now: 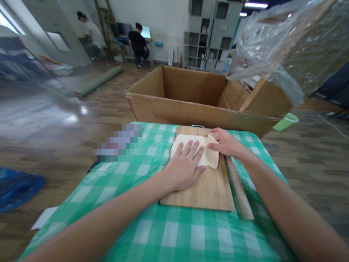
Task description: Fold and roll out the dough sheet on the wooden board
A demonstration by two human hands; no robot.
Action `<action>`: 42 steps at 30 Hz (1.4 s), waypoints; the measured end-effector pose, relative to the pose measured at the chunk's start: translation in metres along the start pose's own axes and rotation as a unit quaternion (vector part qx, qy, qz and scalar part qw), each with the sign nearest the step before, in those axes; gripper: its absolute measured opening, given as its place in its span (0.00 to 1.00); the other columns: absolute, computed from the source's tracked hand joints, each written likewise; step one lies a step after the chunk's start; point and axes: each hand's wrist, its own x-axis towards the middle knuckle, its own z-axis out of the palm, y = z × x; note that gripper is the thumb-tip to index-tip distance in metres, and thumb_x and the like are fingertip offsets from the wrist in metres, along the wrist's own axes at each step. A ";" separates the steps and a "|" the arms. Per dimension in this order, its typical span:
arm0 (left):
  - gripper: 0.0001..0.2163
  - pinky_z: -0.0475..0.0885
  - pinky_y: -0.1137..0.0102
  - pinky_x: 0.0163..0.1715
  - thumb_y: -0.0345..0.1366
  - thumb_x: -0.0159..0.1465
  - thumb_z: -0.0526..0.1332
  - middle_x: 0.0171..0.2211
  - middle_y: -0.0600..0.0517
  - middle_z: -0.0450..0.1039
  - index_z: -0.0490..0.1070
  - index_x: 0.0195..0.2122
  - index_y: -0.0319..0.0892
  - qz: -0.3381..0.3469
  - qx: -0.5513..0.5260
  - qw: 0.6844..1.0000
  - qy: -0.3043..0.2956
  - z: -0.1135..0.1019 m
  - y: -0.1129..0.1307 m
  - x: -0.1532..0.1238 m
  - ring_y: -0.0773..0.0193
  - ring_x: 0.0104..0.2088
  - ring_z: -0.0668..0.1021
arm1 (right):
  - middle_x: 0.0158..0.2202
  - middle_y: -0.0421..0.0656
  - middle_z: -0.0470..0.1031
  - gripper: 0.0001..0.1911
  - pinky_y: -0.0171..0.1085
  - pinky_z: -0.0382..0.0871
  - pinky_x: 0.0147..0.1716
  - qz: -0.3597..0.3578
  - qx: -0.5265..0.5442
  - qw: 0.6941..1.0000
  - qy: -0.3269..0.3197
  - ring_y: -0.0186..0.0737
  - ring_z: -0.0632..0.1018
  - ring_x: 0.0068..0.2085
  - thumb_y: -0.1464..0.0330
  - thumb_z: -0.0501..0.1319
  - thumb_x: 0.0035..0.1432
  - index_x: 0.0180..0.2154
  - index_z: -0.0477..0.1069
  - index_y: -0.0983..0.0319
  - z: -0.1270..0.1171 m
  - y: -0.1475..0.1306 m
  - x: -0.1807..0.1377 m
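Observation:
A flat, pale sheet of dough (209, 156) with an uneven edge lies on a wooden cutting board (201, 194). My left hand (185, 165) rests palm down over the dough and the board, fingers spread. At the upper right edge of the dough, my right hand (227, 142) has its thumb on top and its other fingers curled around the rim, gripping it; part of that grip is hidden. Just right of the board lies a long wooden rod (240, 189), which looks like a rolling pin, below my right wrist.
A green checked tablecloth (182, 233) covers the table. Beyond it stands a big open cardboard box (174, 105), with clear plastic wrap (267, 43) at its right. A pixelated item (120, 140) is at the table's left edge. Two people sit farther back.

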 end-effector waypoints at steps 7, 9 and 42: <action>0.36 0.49 0.40 0.70 0.58 0.73 0.47 0.74 0.34 0.52 0.56 0.72 0.34 0.020 -0.016 1.000 -0.010 -0.009 0.035 -0.017 0.36 0.74 0.54 | 0.55 0.53 0.78 0.33 0.49 0.71 0.54 -0.068 -0.105 0.988 0.086 0.54 0.79 0.53 0.69 0.71 0.53 0.60 0.67 0.64 0.017 -0.003 0.004; 0.34 0.56 0.41 0.68 0.56 0.72 0.52 0.71 0.33 0.59 0.61 0.70 0.34 0.040 -0.035 0.998 -0.015 -0.021 0.039 -0.017 0.35 0.72 0.60 | 0.53 0.51 0.79 0.34 0.48 0.72 0.52 -0.085 -0.084 0.991 0.063 0.52 0.80 0.51 0.71 0.69 0.54 0.63 0.65 0.63 0.010 -0.009 0.001; 0.22 0.79 0.68 0.34 0.44 0.56 0.76 0.40 0.41 0.84 0.80 0.47 0.36 -0.240 -0.747 0.620 0.011 -0.027 -0.043 0.028 0.57 0.33 0.84 | 0.31 0.41 0.80 0.22 0.35 0.69 0.29 -0.098 0.169 0.969 -0.150 0.40 0.76 0.32 0.51 0.74 0.51 0.34 0.82 0.63 -0.008 -0.032 -0.011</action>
